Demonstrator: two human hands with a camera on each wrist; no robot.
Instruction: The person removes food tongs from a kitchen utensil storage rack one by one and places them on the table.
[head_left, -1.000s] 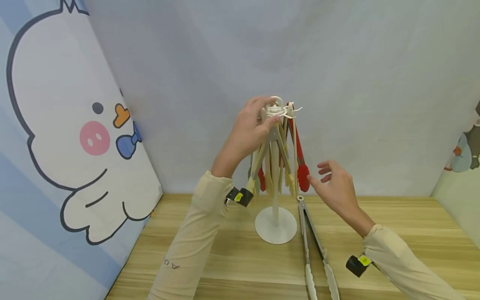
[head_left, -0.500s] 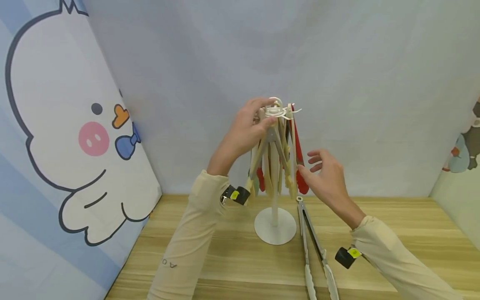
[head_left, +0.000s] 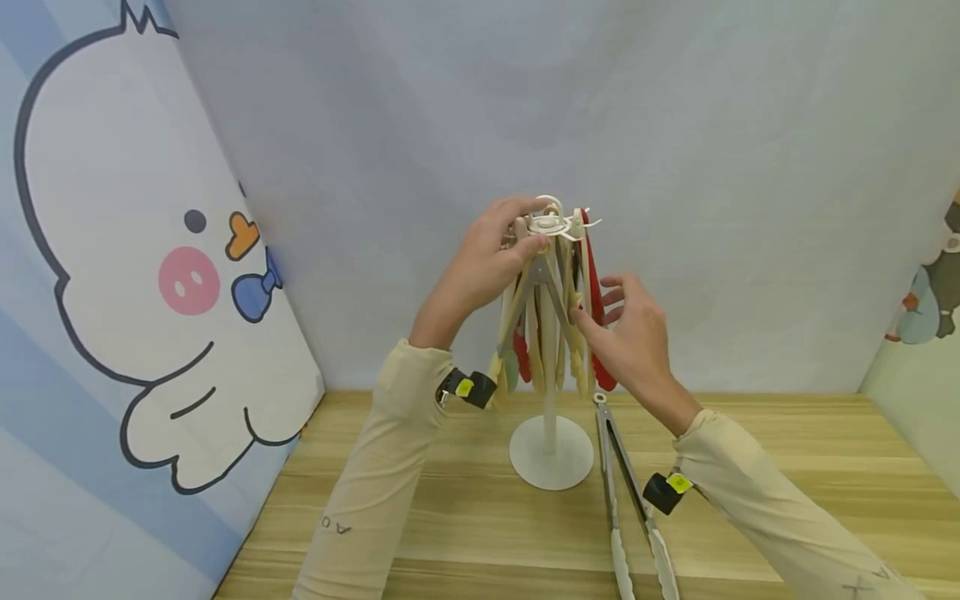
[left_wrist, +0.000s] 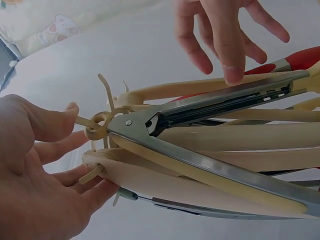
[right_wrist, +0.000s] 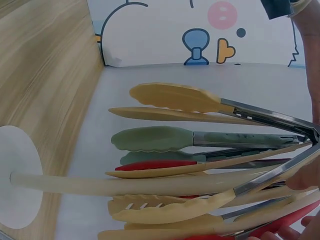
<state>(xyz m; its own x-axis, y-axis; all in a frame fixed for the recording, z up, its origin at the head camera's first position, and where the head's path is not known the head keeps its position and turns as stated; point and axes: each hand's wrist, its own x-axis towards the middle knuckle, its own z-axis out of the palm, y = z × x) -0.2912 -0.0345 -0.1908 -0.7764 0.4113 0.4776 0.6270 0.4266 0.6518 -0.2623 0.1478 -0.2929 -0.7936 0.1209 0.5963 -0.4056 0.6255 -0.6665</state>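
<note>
My left hand (head_left: 487, 254) grips the hooked top (head_left: 547, 225) of a white utensil stand, thumb in front and fingers behind. In the left wrist view its thumb lies on the hook tip by the ring of metal tongs (left_wrist: 235, 179) with yellow heads, which hang there with their arms spread. My right hand (head_left: 633, 329) is beside the hanging utensils, fingers loosely bent and apart. One of its fingertips meets the upper arm of these tongs in the left wrist view. Red-headed tongs (head_left: 590, 275) hang on the right side, and green tongs (right_wrist: 150, 138) hang farther round.
The stand's post rises from a round white base (head_left: 551, 467) on the wood-grain table (head_left: 450, 517). Another pair of tongs (head_left: 662, 562) with whitish heads lies spread on the table right of the base. Pale wooden-coloured utensils (right_wrist: 145, 173) also hang round the post. A grey-white cloth backdrop (head_left: 712, 167) stands behind.
My right hand has moved left and up, from beside the red tongs to the yellow-headed tongs. My left hand has stayed at the stand's top.
</note>
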